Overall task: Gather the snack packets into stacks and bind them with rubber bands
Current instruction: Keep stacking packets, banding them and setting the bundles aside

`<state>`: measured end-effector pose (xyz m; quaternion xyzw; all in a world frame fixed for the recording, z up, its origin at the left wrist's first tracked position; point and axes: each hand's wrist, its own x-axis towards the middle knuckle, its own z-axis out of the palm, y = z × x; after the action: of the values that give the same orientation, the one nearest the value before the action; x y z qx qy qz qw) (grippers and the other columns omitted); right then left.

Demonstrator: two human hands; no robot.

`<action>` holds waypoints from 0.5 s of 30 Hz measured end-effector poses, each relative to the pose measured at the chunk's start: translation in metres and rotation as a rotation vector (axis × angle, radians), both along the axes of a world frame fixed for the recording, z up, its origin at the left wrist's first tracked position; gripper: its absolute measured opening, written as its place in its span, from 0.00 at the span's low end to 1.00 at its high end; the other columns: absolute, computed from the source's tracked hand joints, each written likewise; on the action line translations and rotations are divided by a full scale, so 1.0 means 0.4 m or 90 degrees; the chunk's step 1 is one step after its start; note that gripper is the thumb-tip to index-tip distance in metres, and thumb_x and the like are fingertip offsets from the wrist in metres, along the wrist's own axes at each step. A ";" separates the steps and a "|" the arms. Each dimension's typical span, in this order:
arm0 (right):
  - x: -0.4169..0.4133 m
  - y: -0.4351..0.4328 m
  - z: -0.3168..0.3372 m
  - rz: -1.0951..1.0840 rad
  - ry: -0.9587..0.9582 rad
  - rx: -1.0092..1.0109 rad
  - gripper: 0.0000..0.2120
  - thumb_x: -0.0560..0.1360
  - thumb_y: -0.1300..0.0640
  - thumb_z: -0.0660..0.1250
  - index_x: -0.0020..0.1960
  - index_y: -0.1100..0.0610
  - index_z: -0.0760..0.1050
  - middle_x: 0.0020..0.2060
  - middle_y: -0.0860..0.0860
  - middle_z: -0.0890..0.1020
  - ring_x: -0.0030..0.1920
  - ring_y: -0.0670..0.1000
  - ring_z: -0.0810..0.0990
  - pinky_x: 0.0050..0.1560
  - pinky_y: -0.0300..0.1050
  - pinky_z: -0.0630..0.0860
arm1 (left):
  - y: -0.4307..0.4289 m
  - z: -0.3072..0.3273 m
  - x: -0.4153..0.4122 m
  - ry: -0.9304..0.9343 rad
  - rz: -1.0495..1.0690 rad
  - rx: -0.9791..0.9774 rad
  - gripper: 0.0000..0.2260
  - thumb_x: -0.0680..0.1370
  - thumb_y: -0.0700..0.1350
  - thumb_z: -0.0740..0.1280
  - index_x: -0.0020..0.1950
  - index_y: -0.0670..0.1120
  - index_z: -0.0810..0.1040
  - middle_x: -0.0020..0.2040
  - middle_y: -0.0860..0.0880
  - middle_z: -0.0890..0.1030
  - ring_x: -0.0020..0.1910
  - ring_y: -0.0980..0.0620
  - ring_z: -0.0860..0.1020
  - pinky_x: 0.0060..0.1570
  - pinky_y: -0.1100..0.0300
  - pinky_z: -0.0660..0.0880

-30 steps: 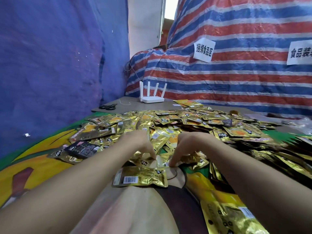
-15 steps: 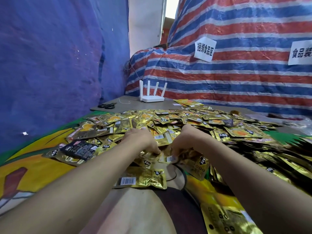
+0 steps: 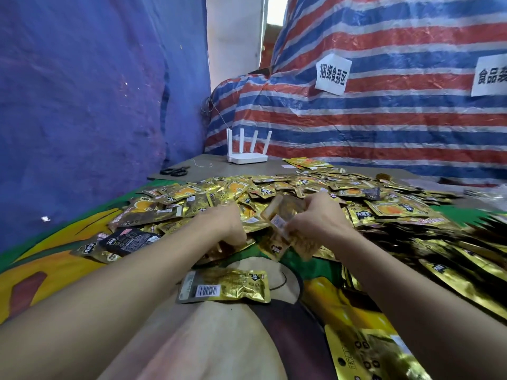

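Observation:
A wide heap of gold snack packets [image 3: 315,193] covers the middle and right of the table. My right hand [image 3: 318,218] grips a few blurred gold packets [image 3: 279,223], lifted and tilted above the heap's near edge. My left hand [image 3: 225,223] reaches into the heap beside them with curled fingers on the packets there. One gold packet [image 3: 223,286] lies flat alone, barcode up, just in front of both hands. A thin rubber band [image 3: 281,281] lies on the cloth at that packet's right end.
A black packet [image 3: 129,238] lies at the heap's left edge. Scissors [image 3: 175,170] and a white router [image 3: 247,152] sit at the far left of the table. A large gold packet [image 3: 370,352] is at the near right. Tarps close off the left and back.
Both hands have moved farther into the heap and upward. My right hand has lifted a few packets off the table and tilted them.

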<state>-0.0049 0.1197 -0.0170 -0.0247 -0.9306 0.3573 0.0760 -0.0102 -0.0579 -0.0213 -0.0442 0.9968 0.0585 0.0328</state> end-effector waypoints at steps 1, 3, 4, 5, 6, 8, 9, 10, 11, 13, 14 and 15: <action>0.001 0.001 0.001 0.005 -0.032 0.014 0.15 0.69 0.57 0.79 0.50 0.57 0.77 0.45 0.54 0.83 0.45 0.55 0.84 0.51 0.56 0.84 | 0.003 0.003 0.000 -0.033 -0.016 -0.017 0.19 0.75 0.52 0.72 0.58 0.43 0.71 0.50 0.46 0.78 0.44 0.47 0.79 0.44 0.55 0.79; 0.003 0.000 -0.005 0.020 -0.092 0.023 0.19 0.66 0.57 0.82 0.51 0.59 0.76 0.45 0.54 0.83 0.45 0.54 0.84 0.48 0.53 0.84 | 0.010 0.012 0.000 -0.106 -0.040 -0.064 0.20 0.73 0.59 0.72 0.55 0.46 0.74 0.53 0.47 0.78 0.49 0.47 0.80 0.50 0.53 0.80; 0.002 -0.003 -0.011 0.028 -0.109 0.032 0.21 0.65 0.57 0.82 0.52 0.59 0.76 0.45 0.54 0.82 0.45 0.53 0.83 0.45 0.50 0.83 | 0.015 0.017 0.003 -0.137 -0.048 -0.085 0.22 0.73 0.61 0.71 0.57 0.47 0.74 0.55 0.48 0.78 0.51 0.46 0.79 0.50 0.53 0.79; -0.001 -0.006 -0.018 0.034 -0.117 0.042 0.22 0.66 0.56 0.82 0.53 0.60 0.76 0.46 0.54 0.82 0.45 0.52 0.81 0.42 0.47 0.81 | 0.019 0.021 0.005 -0.155 -0.055 -0.101 0.26 0.72 0.63 0.71 0.60 0.47 0.73 0.57 0.48 0.77 0.53 0.46 0.79 0.50 0.53 0.79; -0.005 -0.010 -0.026 0.038 -0.120 0.053 0.22 0.66 0.55 0.82 0.53 0.60 0.77 0.46 0.54 0.81 0.45 0.53 0.81 0.42 0.47 0.80 | 0.022 0.024 0.006 -0.161 -0.060 -0.108 0.30 0.71 0.64 0.71 0.65 0.48 0.72 0.59 0.48 0.76 0.55 0.44 0.78 0.51 0.53 0.78; -0.014 -0.020 -0.041 0.032 -0.132 0.083 0.26 0.65 0.50 0.82 0.55 0.60 0.76 0.53 0.57 0.81 0.54 0.57 0.80 0.53 0.53 0.81 | 0.022 0.030 0.010 -0.157 -0.064 -0.102 0.37 0.68 0.65 0.73 0.70 0.48 0.68 0.60 0.47 0.74 0.58 0.43 0.77 0.54 0.52 0.78; -0.018 -0.024 -0.044 0.023 -0.144 0.104 0.29 0.65 0.47 0.82 0.58 0.60 0.75 0.58 0.58 0.80 0.60 0.59 0.78 0.59 0.56 0.79 | 0.024 0.033 0.011 -0.152 -0.066 -0.101 0.38 0.68 0.65 0.73 0.72 0.48 0.67 0.61 0.47 0.74 0.59 0.42 0.77 0.57 0.50 0.78; -0.021 -0.029 -0.045 0.017 -0.158 0.124 0.33 0.64 0.44 0.81 0.60 0.60 0.74 0.61 0.58 0.78 0.63 0.60 0.75 0.62 0.57 0.77 | 0.026 0.034 0.013 -0.148 -0.071 -0.102 0.39 0.68 0.64 0.74 0.73 0.47 0.67 0.63 0.46 0.73 0.60 0.42 0.76 0.58 0.49 0.78; -0.023 -0.033 -0.045 0.015 -0.171 0.137 0.36 0.64 0.41 0.81 0.62 0.59 0.73 0.63 0.58 0.76 0.65 0.61 0.73 0.64 0.57 0.76 | 0.031 0.034 0.015 -0.144 -0.079 -0.106 0.39 0.69 0.63 0.74 0.73 0.47 0.66 0.64 0.46 0.73 0.61 0.42 0.76 0.58 0.49 0.78; -0.029 -0.037 -0.041 0.019 -0.187 0.151 0.40 0.62 0.38 0.81 0.65 0.58 0.72 0.63 0.56 0.75 0.66 0.60 0.72 0.65 0.56 0.75 | 0.045 0.025 0.021 -0.122 -0.102 -0.115 0.35 0.70 0.57 0.76 0.71 0.45 0.68 0.60 0.47 0.76 0.56 0.44 0.78 0.49 0.52 0.78; -0.032 -0.037 -0.038 0.027 -0.192 0.165 0.41 0.63 0.37 0.80 0.66 0.57 0.72 0.61 0.54 0.75 0.66 0.60 0.72 0.66 0.56 0.73 | 0.051 0.016 0.022 -0.100 -0.113 -0.119 0.29 0.70 0.52 0.76 0.66 0.43 0.70 0.54 0.48 0.77 0.51 0.46 0.79 0.42 0.54 0.77; -0.033 -0.037 -0.033 0.035 -0.197 0.181 0.42 0.63 0.36 0.80 0.67 0.58 0.72 0.58 0.53 0.74 0.66 0.59 0.72 0.68 0.55 0.72 | 0.055 0.005 0.022 -0.077 -0.122 -0.122 0.23 0.70 0.47 0.76 0.60 0.41 0.72 0.48 0.48 0.77 0.45 0.48 0.78 0.38 0.56 0.76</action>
<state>-0.0182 0.1050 -0.0302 -0.0429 -0.9725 0.2163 -0.0749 -0.0015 -0.0360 -0.0195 0.0450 0.9937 -0.0431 0.0937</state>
